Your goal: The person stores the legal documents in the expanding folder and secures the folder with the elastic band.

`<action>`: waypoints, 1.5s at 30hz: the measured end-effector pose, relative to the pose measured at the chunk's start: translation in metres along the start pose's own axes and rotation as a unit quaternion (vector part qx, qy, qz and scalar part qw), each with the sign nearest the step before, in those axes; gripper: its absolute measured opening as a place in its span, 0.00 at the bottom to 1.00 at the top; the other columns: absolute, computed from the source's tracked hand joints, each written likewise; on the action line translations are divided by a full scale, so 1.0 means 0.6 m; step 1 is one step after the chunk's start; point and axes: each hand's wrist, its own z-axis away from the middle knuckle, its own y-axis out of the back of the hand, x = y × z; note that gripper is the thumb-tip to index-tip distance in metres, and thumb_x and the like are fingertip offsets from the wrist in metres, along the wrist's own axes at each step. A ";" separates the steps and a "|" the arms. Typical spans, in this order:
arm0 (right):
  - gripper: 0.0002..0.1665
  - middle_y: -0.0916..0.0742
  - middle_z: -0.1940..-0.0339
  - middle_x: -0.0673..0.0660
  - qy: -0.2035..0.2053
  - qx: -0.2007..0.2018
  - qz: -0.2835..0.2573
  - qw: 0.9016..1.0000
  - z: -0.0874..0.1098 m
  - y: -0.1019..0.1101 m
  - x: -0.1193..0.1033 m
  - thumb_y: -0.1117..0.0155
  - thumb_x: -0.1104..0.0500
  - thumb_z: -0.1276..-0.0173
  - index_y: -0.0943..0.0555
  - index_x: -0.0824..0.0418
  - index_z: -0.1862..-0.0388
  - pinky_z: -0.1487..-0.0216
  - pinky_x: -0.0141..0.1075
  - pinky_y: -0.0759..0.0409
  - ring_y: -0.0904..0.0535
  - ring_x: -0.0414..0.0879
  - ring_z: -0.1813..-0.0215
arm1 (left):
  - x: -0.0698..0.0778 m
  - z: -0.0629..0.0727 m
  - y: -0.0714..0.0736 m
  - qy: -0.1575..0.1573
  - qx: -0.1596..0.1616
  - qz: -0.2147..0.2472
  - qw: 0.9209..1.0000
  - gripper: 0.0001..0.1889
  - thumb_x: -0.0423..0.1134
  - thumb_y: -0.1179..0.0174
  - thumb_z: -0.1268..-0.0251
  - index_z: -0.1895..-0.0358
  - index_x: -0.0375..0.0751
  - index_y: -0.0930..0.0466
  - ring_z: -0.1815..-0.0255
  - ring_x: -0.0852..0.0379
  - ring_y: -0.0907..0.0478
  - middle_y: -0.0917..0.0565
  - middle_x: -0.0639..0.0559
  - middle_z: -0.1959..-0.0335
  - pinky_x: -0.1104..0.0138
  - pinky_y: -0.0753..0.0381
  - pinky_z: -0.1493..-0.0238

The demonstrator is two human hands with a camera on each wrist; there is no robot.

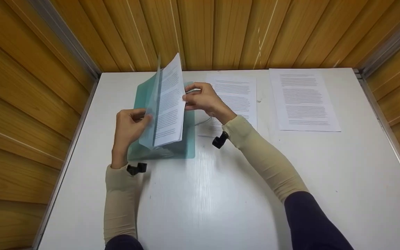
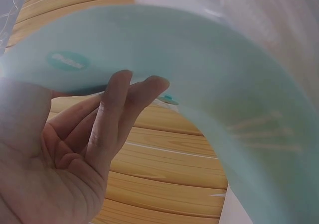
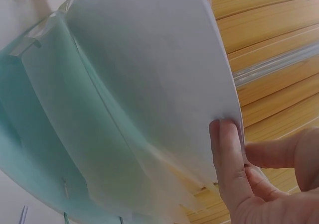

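Observation:
A translucent teal folder (image 1: 189, 149) lies spread on the white table, its cover (image 1: 146, 137) raised. My left hand (image 1: 127, 127) pinches the cover's left edge between thumb and fingers. In the left wrist view the cover (image 2: 149, 45) arches over the fingers and carries a small oval label (image 2: 68, 60). Printed sheets (image 1: 169, 104) stand upright inside the folder. Thumb and fingers of my right hand (image 1: 205, 99) pinch their right edge. The right wrist view shows the blank back of the sheets (image 3: 149, 59) beside teal folder leaves (image 3: 65, 104).
One printed page (image 1: 236, 93) lies right of the folder, partly under my right hand and forearm. Farther right, another printed page (image 1: 304, 100) lies flat near the back edge of the table (image 1: 200, 208). Wood-patterned panels (image 1: 196, 34) enclose the back and sides.

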 end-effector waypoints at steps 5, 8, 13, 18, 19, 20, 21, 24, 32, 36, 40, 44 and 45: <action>0.18 0.10 0.49 0.67 -0.005 0.007 0.022 1.000 -0.005 -0.013 -0.003 0.32 0.69 0.27 0.19 0.70 0.40 0.56 0.38 0.10 0.08 0.49 0.59 | 0.000 0.001 0.001 0.003 -0.001 -0.005 1.000 0.14 0.31 0.31 0.33 0.48 0.28 0.10 0.56 0.42 0.08 0.08 0.34 0.53 0.81 0.20 0.62; 0.17 0.09 0.51 0.67 -0.006 0.010 0.038 0.999 -0.007 -0.019 -0.004 0.31 0.69 0.28 0.18 0.72 0.42 0.57 0.38 0.10 0.08 0.48 0.60 | 0.000 0.000 0.001 0.004 -0.003 -0.003 1.000 0.14 0.30 0.32 0.33 0.48 0.27 0.10 0.56 0.42 0.08 0.08 0.34 0.53 0.81 0.20 0.62; 0.16 0.09 0.53 0.66 -0.004 0.018 0.064 0.998 -0.008 -0.023 -0.007 0.30 0.69 0.30 0.15 0.72 0.45 0.56 0.38 0.10 0.08 0.47 0.62 | 0.000 -0.001 0.000 0.003 -0.007 0.005 1.000 0.13 0.30 0.32 0.33 0.48 0.28 0.10 0.56 0.43 0.08 0.08 0.35 0.53 0.80 0.19 0.63; 0.15 0.09 0.55 0.65 0.001 0.028 0.074 0.997 -0.007 -0.020 -0.014 0.30 0.69 0.31 0.13 0.72 0.46 0.58 0.37 0.10 0.09 0.47 0.63 | 0.000 -0.001 -0.001 0.001 -0.012 0.006 1.000 0.13 0.31 0.32 0.32 0.48 0.28 0.10 0.57 0.44 0.09 0.08 0.36 0.53 0.79 0.18 0.63; 0.15 0.09 0.55 0.66 0.002 0.030 0.074 0.997 -0.008 -0.019 -0.015 0.29 0.69 0.32 0.12 0.72 0.47 0.58 0.36 0.10 0.09 0.46 0.64 | -0.001 -0.001 -0.001 0.000 -0.012 0.006 1.000 0.13 0.31 0.32 0.32 0.48 0.28 0.09 0.57 0.44 0.09 0.08 0.36 0.53 0.79 0.18 0.63; 0.15 0.09 0.55 0.66 0.001 0.031 0.074 0.997 -0.008 -0.019 -0.016 0.29 0.69 0.32 0.12 0.73 0.47 0.59 0.36 0.10 0.09 0.46 0.64 | 0.000 -0.001 -0.001 -0.001 -0.012 0.005 1.000 0.13 0.31 0.32 0.32 0.48 0.29 0.09 0.57 0.44 0.09 0.08 0.36 0.53 0.79 0.18 0.63; 0.15 0.09 0.55 0.66 0.001 0.032 0.074 0.997 -0.009 -0.018 -0.016 0.29 0.69 0.32 0.12 0.73 0.47 0.59 0.36 0.10 0.09 0.46 0.65 | 0.000 0.000 -0.001 -0.002 -0.011 0.005 1.000 0.13 0.30 0.31 0.32 0.48 0.29 0.09 0.57 0.44 0.09 0.08 0.36 0.53 0.79 0.18 0.63; 0.16 0.10 0.55 0.66 -0.003 0.033 0.076 0.997 -0.011 -0.019 -0.017 0.29 0.69 0.33 0.13 0.73 0.47 0.59 0.35 0.10 0.09 0.46 0.65 | 0.000 0.000 -0.001 -0.009 -0.008 0.001 1.000 0.13 0.30 0.32 0.33 0.48 0.29 0.09 0.57 0.43 0.08 0.08 0.36 0.54 0.79 0.19 0.63; 0.16 0.11 0.53 0.66 -0.007 0.033 0.076 0.997 -0.017 -0.030 -0.016 0.28 0.69 0.32 0.14 0.73 0.47 0.58 0.36 0.10 0.10 0.46 0.65 | 0.002 0.000 0.000 -0.012 -0.013 0.002 1.000 0.13 0.30 0.32 0.33 0.48 0.29 0.09 0.57 0.43 0.09 0.08 0.36 0.54 0.80 0.19 0.62; 0.15 0.11 0.53 0.65 -0.023 0.038 0.079 0.996 -0.023 -0.037 -0.014 0.28 0.69 0.31 0.14 0.72 0.47 0.58 0.36 0.10 0.10 0.46 0.65 | 0.003 0.000 0.001 -0.007 -0.009 -0.001 1.000 0.13 0.30 0.32 0.33 0.48 0.29 0.09 0.57 0.43 0.08 0.08 0.36 0.53 0.80 0.19 0.63; 0.13 0.11 0.55 0.64 -0.030 0.039 0.087 0.995 -0.027 -0.047 -0.014 0.28 0.69 0.31 0.14 0.72 0.49 0.56 0.38 0.10 0.10 0.46 0.66 | 0.003 -0.001 0.001 0.000 -0.010 -0.008 1.000 0.14 0.30 0.32 0.33 0.47 0.28 0.10 0.58 0.43 0.08 0.08 0.36 0.53 0.80 0.19 0.63; 0.11 0.10 0.57 0.65 -0.027 0.038 0.100 0.994 -0.029 -0.057 -0.015 0.27 0.69 0.31 0.13 0.72 0.52 0.53 0.42 0.10 0.09 0.46 0.67 | 0.002 -0.001 0.001 0.007 -0.015 -0.014 1.000 0.14 0.31 0.32 0.32 0.47 0.30 0.10 0.57 0.43 0.08 0.08 0.37 0.51 0.78 0.18 0.61; 0.11 0.10 0.57 0.64 -0.026 0.037 0.104 0.994 -0.029 -0.060 -0.015 0.27 0.68 0.31 0.12 0.71 0.52 0.52 0.43 0.10 0.09 0.46 0.66 | 0.002 -0.001 0.001 0.009 -0.016 -0.015 1.000 0.14 0.31 0.32 0.32 0.46 0.31 0.10 0.57 0.44 0.08 0.08 0.38 0.51 0.77 0.18 0.61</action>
